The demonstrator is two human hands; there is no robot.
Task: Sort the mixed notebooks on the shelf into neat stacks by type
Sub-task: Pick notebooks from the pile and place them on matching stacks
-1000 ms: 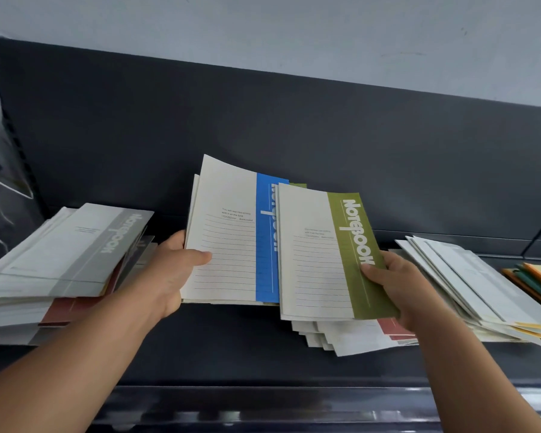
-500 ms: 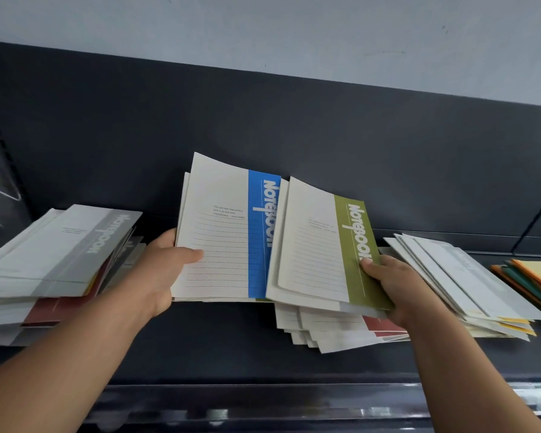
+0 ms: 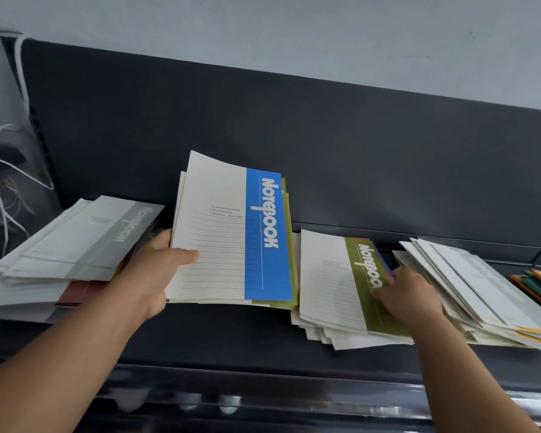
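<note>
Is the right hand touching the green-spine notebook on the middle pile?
Touching. The head view shows the right hand resting on the green-spine notebook, fingers overlapping its spine edge with no gap.

Shelf [image 3: 200, 335] — three notebook piles, left pile [image 3: 72, 245], middle pile [image 3: 334, 298], right pile [image 3: 475, 285].

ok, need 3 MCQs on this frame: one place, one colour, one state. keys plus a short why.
1. Where does the green-banded notebook lie?
A. On the pile right of the held bundle
B. In the left hand
C. On the grey stack at far left

2. What colour is the band on the top notebook of the held bundle?
A. Red
B. Blue
C. Grey

3. What is the left hand doing?
A. Resting flat on the shelf
B. Hanging free
C. Gripping the bundle, thumb on its cover

Key: 1 A, it tops the pile under the right hand. 2 B, blue strip marked Notebook. 3 C, thumb lies across the lined cover.
</note>
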